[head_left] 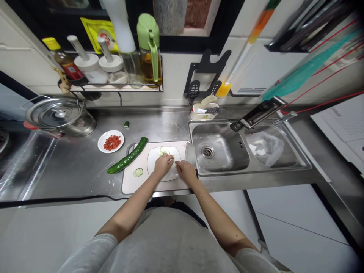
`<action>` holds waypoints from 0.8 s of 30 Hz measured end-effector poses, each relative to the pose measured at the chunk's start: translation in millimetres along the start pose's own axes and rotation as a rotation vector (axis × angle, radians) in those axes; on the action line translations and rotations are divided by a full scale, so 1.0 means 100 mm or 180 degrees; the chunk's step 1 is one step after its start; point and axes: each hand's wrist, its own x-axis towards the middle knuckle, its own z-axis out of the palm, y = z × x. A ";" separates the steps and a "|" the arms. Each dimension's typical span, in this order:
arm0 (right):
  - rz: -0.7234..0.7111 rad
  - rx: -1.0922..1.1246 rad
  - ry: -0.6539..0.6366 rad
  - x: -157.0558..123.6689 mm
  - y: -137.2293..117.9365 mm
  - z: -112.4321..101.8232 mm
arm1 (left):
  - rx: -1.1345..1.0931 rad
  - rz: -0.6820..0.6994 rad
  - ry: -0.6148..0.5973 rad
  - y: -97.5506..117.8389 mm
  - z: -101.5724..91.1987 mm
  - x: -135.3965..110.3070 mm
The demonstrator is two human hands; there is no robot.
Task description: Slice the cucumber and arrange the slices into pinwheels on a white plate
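Observation:
My left hand (163, 165) and my right hand (186, 172) meet over a white squarish plate (152, 161), fingertips pinched close together. Between them shows a thin pale-green edge that looks like a cucumber slice (174, 161), partly hidden by the fingers. Several cucumber slices (163, 151) lie at the plate's far side. Under the plate is a pale cutting board (133, 185). A small stack of cucumber slices (138, 172) rests on its left part, and a long green cucumber (127, 160) lies across its left edge. A broad knife blade (190, 154) lies at the right, beyond my right hand.
On the left stand a small plate (122, 146) of chopped red pieces and a lidded steel pot (76, 123). A cucumber end (126, 124) lies behind. The sink (220, 148) adjoins the board's right side. Bottles and jars fill a wall rack (116, 88).

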 end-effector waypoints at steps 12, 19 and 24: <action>0.0018 0.0233 0.0063 0.00 0.01 0.02 | 0.0044 -0.0136 0.0003 0.05 -0.02 -0.03; 0.0021 0.0143 0.0001 0.00 0.01 0.02 | 0.0060 -0.0119 0.0029 0.05 -0.01 -0.04; 0.0007 0.0124 0.0006 0.01 0.00 0.02 | 0.0051 -0.0129 0.0029 0.06 -0.02 -0.06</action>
